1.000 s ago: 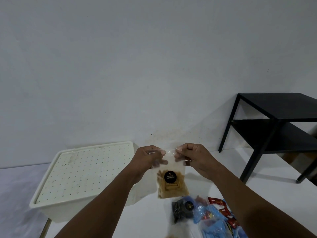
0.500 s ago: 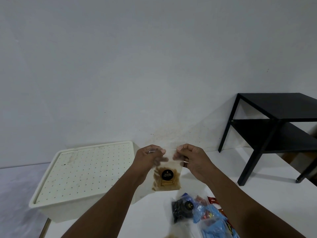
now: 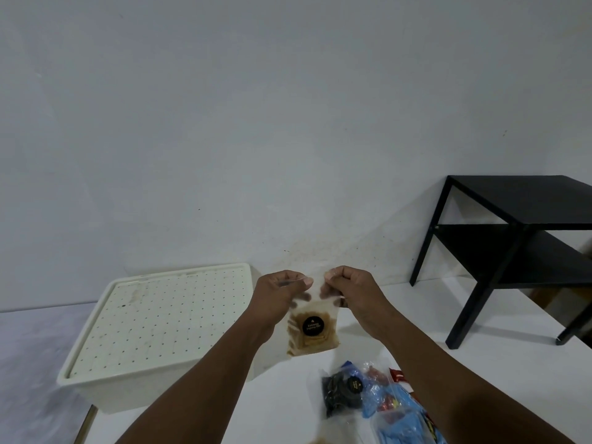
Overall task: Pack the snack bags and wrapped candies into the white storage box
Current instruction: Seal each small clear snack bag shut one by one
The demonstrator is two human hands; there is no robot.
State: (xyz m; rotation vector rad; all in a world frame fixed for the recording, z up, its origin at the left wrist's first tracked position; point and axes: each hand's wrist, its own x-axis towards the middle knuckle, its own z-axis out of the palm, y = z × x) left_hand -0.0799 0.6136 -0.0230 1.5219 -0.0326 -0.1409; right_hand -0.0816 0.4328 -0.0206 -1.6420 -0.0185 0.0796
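My left hand [image 3: 278, 296] and right hand [image 3: 355, 293] pinch clear plastic tan-snack bag [image 3: 312, 331] right of closed white plastic box [image 3: 153, 322]; thin pinch may slip.

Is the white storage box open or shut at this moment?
Shut: the perforated lid lies flat over the white storage box, covering its whole top.
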